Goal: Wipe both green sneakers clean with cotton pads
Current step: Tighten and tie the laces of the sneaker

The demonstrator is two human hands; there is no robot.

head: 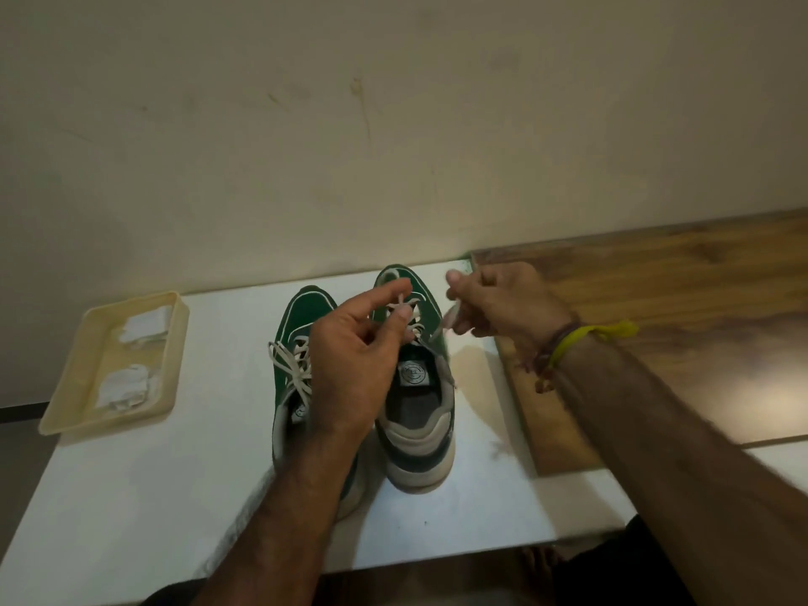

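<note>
I have both green sneakers standing side by side on the white desk [131, 496], heels toward its near edge and toes toward its far edge, so the laces and tongues face me and are easy to reach.

**Left sneaker** [293, 343]: sits toward the middle of the desk, its laces lying in loose loops. My left forearm crosses over its heel.

**Right sneaker** [419, 408]: sits touching or just beside the left sneaker, on the side nearer the desk's right edge. I judge the laces are being handled to free the upper for wiping, though the purpose is not certain.

**Left hand** [354, 365]: held above the right sneaker's lacing, thumb and forefinger pinched together on a lace strand [400, 306]; the other fingers are curled.

**Right hand** [503, 306]: held just past the right sneaker's outer side, fingers curled, pinching a pale strand end. Motion blur makes the exact grip unclear.

**Cotton pads** [135, 356]: two white stacks rest in a cream tray [65, 413] at the desk's left edge, well apart from the sneakers, untouched. This placement keeps them clean and within the left hand's reach.

A wooden board [656, 321] adjoins the desk's right edge.
</note>
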